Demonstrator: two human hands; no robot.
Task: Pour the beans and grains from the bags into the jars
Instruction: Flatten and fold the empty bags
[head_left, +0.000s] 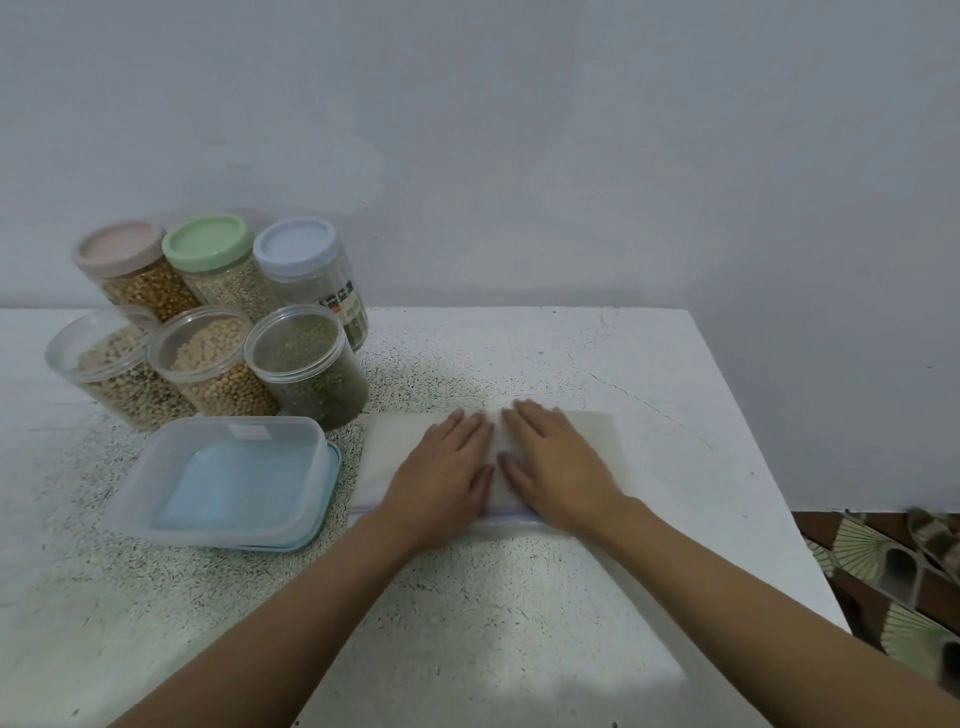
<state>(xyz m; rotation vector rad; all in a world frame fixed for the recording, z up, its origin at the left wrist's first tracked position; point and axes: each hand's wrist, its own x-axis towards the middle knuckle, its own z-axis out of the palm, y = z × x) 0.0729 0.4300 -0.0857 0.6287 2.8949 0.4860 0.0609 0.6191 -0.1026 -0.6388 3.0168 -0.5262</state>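
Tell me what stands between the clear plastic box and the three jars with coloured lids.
Head view: a jar of brownish mixed beans, a jar of pale yellow beans, a jar of green beans, in a row.

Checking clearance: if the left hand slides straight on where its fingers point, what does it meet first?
Likely nothing: past the flat clear zip bag under the left hand, only bare speckled white table shows, up to the grey wall.
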